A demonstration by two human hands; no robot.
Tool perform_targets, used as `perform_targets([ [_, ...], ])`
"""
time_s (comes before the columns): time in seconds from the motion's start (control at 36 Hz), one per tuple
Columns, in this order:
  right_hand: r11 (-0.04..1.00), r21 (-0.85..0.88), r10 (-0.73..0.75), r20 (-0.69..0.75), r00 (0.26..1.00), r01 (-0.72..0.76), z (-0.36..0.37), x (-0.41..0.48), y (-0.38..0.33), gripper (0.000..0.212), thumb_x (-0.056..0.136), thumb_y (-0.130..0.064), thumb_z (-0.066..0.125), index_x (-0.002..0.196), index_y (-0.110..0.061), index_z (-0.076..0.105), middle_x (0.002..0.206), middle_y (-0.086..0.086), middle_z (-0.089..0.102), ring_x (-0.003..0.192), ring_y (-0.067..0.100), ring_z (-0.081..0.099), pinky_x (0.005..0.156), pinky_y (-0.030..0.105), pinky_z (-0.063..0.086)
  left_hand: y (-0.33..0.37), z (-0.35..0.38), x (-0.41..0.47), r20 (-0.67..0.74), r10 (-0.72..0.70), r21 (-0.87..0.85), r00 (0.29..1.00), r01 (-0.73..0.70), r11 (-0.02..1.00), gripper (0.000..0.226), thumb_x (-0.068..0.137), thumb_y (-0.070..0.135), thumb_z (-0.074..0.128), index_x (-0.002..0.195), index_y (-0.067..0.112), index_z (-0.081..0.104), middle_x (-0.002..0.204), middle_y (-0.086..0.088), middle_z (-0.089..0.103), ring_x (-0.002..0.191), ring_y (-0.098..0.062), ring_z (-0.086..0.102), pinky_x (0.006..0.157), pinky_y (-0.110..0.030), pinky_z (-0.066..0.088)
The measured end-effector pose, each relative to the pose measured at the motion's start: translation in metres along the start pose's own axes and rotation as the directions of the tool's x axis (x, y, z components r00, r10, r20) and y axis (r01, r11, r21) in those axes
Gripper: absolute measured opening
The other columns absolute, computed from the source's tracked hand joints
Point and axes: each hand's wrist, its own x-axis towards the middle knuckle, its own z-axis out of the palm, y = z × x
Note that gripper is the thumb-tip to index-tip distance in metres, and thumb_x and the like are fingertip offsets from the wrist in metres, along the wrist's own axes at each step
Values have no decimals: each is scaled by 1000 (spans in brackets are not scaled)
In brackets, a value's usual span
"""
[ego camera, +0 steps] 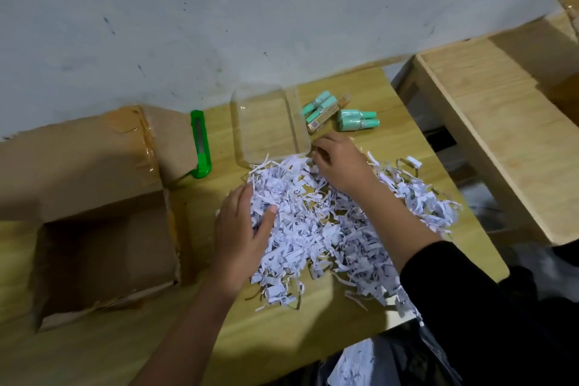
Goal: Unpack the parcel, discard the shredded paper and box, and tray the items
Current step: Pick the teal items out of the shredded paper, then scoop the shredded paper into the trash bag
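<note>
A pile of white shredded paper (pixel 332 222) covers the middle of the wooden table. My left hand (pixel 241 229) rests on the pile's left side with its fingers sunk into the shreds. My right hand (pixel 338 160) lies on the pile's far edge, fingers curled into the paper. The open cardboard box (pixel 103 247) sits at the left, with nothing visible inside. A clear plastic tray (pixel 269 122) stands behind the pile with nothing in it. To the tray's right lie mint-green bottles (pixel 357 119), more mint-green items (pixel 319 103) and a small brown packet (pixel 324 119).
A green utility knife (pixel 200 144) lies between the box flap and the tray. A second wooden table (pixel 488 122) stands at the right across a gap. Below the table's near right edge, a dark bag (pixel 360 363) holds some shredded paper. A wall runs behind.
</note>
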Motion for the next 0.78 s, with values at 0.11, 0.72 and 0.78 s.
perform_targets([
  [0.11, 997, 67, -28, 64, 998, 24, -4, -33, -6, 26, 94, -16, 48, 109, -5, 66, 109, 11, 63, 101, 26, 54, 84, 31, 44, -1, -2, -11, 12, 65, -24, 998, -65, 998, 70, 88, 57, 34, 136, 7, 42, 140, -8, 44, 130, -20, 38, 108, -32, 28],
  [0.72, 959, 56, 249, 303, 920, -278, -78, -197, 77, 149, 28, -86, 67, 131, -48, -34, 150, -9, -35, 141, 16, -27, 118, 53, -3, -15, -8, -38, 324, 258, -21, 910, -266, 964, 140, 38, 93, 54, 144, 34, -15, 157, 0, -16, 144, -18, -17, 115, -50, -5],
  [0.78, 965, -8, 248, 342, 906, -261, -73, -186, 72, 154, 28, -82, 69, 130, -44, -39, 148, -7, -40, 139, 18, -32, 116, 50, -11, -9, -3, -34, 340, 282, -40, 897, -286, 957, 136, 37, 92, 56, 141, 45, -18, 156, 4, -19, 144, -16, -18, 114, -48, -6],
])
